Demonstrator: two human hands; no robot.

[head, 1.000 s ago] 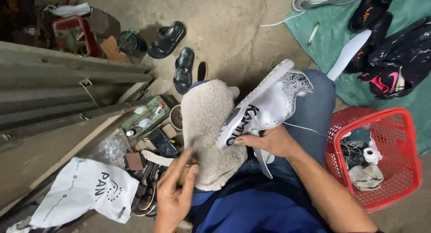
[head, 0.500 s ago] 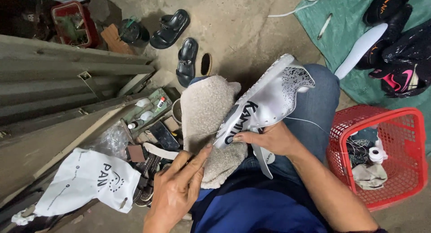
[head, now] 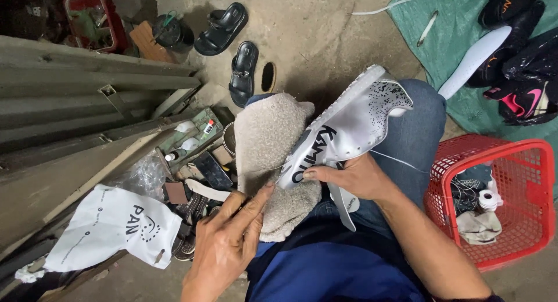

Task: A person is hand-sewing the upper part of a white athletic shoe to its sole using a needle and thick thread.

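My right hand (head: 356,177) grips a white sports shoe (head: 354,124) with black speckles and lettering, held tilted on my right knee with its sole up-left. A beige fuzzy cloth (head: 268,145) is draped over my left knee beneath the shoe. My left hand (head: 229,241) is raised in front of the cloth, fingers together, its fingertips close to the shoe's lower end; a thin thread (head: 256,171) seems to run from them to the shoe. Whether it pinches a needle I cannot tell.
A red plastic basket (head: 523,156) with thread spools and rags stands at my right. Left of my knees lie a white plastic bag (head: 119,226), a tray of small bottles and tools (head: 192,142) and wooden planks (head: 70,93). Black sandals (head: 232,46) lie ahead; dark shoes rest on a green tarp (head: 459,52).
My left hand has risen from low near my lap toward the shoe's lower end. The right hand keeps its hold on the shoe, which barely shifts.
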